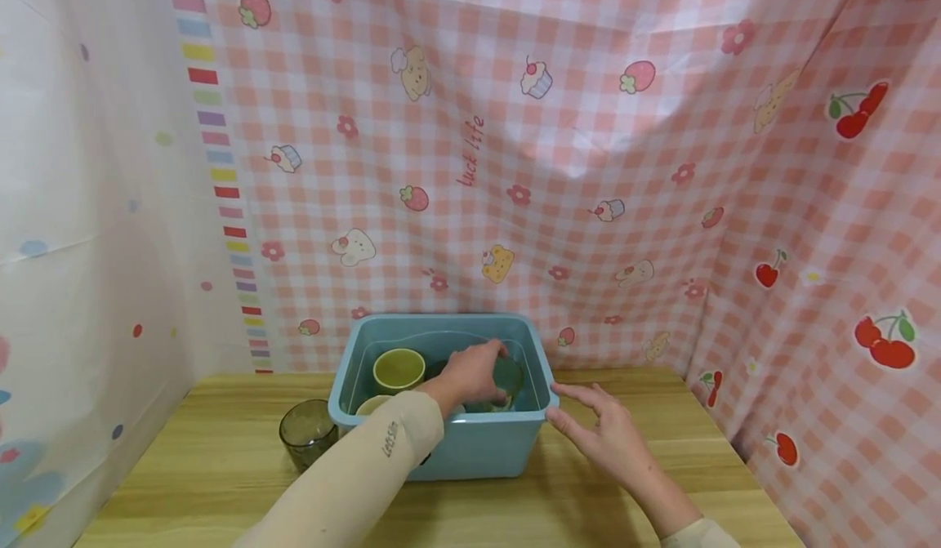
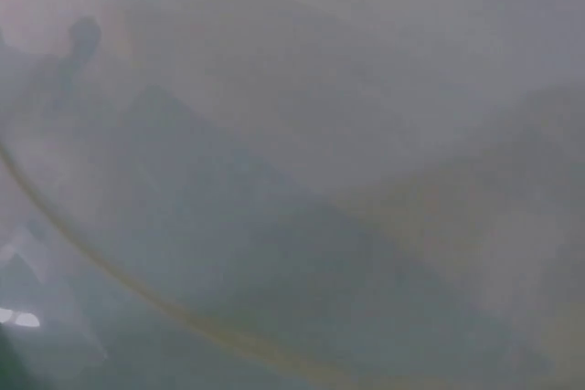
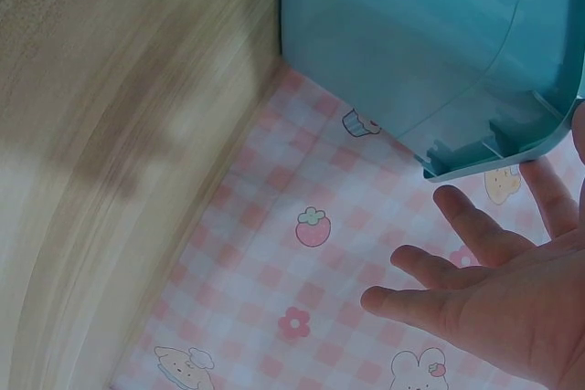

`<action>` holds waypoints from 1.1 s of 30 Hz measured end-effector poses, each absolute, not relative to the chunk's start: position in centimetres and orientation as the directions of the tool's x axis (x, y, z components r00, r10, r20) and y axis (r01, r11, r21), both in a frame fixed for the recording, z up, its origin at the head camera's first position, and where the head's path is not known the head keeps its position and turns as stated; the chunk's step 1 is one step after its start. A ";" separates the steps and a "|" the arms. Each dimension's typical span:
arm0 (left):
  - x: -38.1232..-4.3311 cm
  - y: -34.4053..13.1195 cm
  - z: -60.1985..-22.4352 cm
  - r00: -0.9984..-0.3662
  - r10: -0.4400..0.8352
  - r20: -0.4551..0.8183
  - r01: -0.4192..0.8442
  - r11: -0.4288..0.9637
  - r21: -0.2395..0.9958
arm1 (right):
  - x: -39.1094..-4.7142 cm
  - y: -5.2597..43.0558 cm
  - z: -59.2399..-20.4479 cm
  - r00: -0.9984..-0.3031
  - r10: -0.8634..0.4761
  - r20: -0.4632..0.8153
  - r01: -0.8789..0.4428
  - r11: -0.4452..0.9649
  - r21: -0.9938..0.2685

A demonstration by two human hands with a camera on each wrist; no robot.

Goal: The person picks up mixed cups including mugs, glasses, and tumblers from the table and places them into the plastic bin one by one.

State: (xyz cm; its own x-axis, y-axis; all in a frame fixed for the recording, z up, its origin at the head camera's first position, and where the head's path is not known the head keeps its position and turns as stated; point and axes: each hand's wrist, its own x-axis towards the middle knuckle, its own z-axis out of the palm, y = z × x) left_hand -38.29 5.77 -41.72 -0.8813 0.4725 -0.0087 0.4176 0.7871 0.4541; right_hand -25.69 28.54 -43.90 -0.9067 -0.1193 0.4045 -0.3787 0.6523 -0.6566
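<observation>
- Head view: a person's left hand (image 1: 473, 374) reaches into a light-blue rectangular plastic bin (image 1: 485, 446), its fingers curved wide about a dark-green, round, translucent vessel (image 1: 509, 375); whether they grip it cannot be told.
- The vessel is inside the bin, toward the bin's right end.
- The right hand (image 1: 606, 434) is at the bin's right near corner, fingers spread and holding nothing, index finger and thumb at the rim.
- An olive-green round cup (image 1: 399, 372) stands inside the bin's left part; nearer the bin's front wall is a pale cream round piece (image 1: 372, 405), partly hidden by a cream sleeve (image 1: 353, 483).
- Outside the bin, just beside its left near corner, a smoky translucent cup (image 1: 305, 432) stands on the wood-grain surface (image 1: 220, 450).
- Behind the bin hangs pink-and-white checked cloth (image 1: 470, 229).
- Left wrist view: blurred, crossed by a curved yellowish line.
</observation>
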 end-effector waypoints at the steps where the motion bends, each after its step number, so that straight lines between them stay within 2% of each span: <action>1: -38.3 5.8 -41.8 -0.880 0.474 -0.011 0.421 0.792 0.442 | -25.7 28.5 -43.9 -0.905 -0.119 0.408 -0.381 0.653 -0.655; 4: -37.5 6.1 -41.0 -0.884 0.465 -0.045 0.406 0.812 0.418 | -25.7 28.5 -44.0 -0.903 -0.120 0.413 -0.385 0.655 -0.650; 11: -41.5 6.7 -45.3 -0.866 0.500 -0.019 0.473 0.831 0.293 | -25.8 28.5 -44.0 -0.911 -0.112 0.398 -0.367 0.663 -0.652; 16: -42.6 7.0 -46.2 -0.847 0.530 -0.040 0.501 0.822 0.272 | -25.8 28.6 -44.0 -0.913 -0.107 0.394 -0.360 0.668 -0.652; 27: -42.6 7.4 -46.1 -0.801 0.594 -0.074 0.585 0.803 0.113 | -25.7 28.5 -44.2 -0.915 -0.105 0.389 -0.356 0.664 -0.657; 33: -40.5 7.4 -43.0 -0.803 0.591 -0.077 0.588 0.807 0.056 | -25.8 28.5 -44.3 -0.908 -0.098 0.407 -0.366 0.659 -0.657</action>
